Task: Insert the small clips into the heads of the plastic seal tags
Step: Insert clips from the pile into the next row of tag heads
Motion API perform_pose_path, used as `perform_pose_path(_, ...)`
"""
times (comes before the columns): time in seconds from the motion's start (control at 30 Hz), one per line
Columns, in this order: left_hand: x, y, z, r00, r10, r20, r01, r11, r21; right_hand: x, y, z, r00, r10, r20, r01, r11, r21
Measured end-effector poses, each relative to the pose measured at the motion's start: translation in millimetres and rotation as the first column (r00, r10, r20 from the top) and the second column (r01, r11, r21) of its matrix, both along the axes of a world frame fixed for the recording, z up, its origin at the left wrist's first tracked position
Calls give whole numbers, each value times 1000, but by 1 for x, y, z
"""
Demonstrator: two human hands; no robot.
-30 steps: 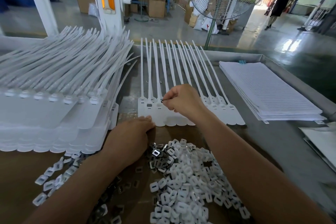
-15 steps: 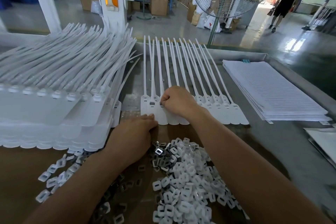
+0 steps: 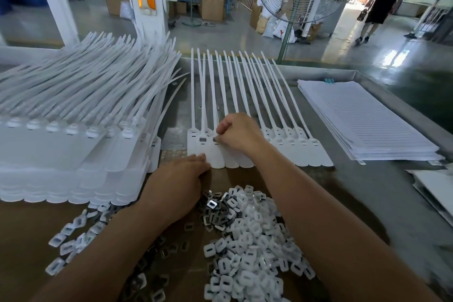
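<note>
Right hand (image 3: 239, 133) fingers curled, pinching a clip (image 3: 215, 139) at a tag head near the left end of the row of tags (image 3: 301, 147), left hand (image 3: 181, 179) flat, fingers straight, pressing the row's near edge, pile of clips (image 3: 247, 240) just behind both hands, between the forearms, stack of paper (image 3: 362, 117) well to the right

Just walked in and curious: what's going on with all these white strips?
A person is fitting clips into plastic seal tags. The right hand pinches a small clip at the head of a tag near the left end of the row of seal tags, while the left hand touches the row's near edge. A pile of clips lies in front; a stack of tags sits at the left.
</note>
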State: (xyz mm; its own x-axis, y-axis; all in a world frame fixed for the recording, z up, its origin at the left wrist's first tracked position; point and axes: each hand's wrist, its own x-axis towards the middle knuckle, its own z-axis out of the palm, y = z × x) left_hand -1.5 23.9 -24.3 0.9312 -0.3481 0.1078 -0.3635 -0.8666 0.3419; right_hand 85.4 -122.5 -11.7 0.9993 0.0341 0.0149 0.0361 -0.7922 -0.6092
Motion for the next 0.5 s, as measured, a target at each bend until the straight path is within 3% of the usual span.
perform_pose_path(0.23,0,0,0,1000,-4,14,4,1000,-8,-12,-8,13,996,82,-42,-79,994,81)
perform_pose_path(0.5,0,-1,0,999,9,51,-8,1000,-13,-75,-11,34,940,334,-67,-331,942,59)
